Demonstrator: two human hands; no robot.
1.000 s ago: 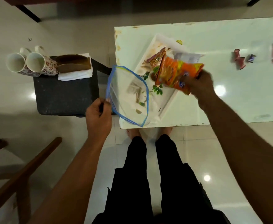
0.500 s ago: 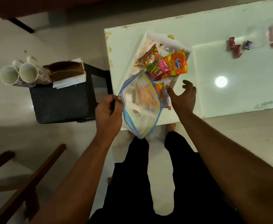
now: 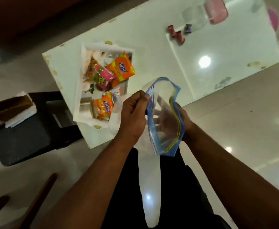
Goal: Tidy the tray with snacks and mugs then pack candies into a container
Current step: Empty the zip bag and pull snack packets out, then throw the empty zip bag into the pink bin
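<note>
Head view puts the clear zip bag at the centre of the frame, held in the air just off the tabletop's near edge, above the person's legs, its blue-edged mouth spread wide and, as far as I can see, nothing inside. The left hand pinches the mouth's left rim between thumb and fingers. The right hand is at the opposite side, partly seen through the plastic, and I cannot tell whether it grips the rim or only braces it; so the hands are apart, one on each side of the opening. Left of the bag, a white tray sits on the tabletop's corner with an orange packet, a pink and green packet and a second orange packet lying loosely in it. Toward the upper right, well apart from the bag, wrapped candies lie loose on the tabletop near a blurred pink container. A dark stool at the left carries folded cloths. By my reading the task is in its early part: snacks are unbagged, candies unpacked.
</note>
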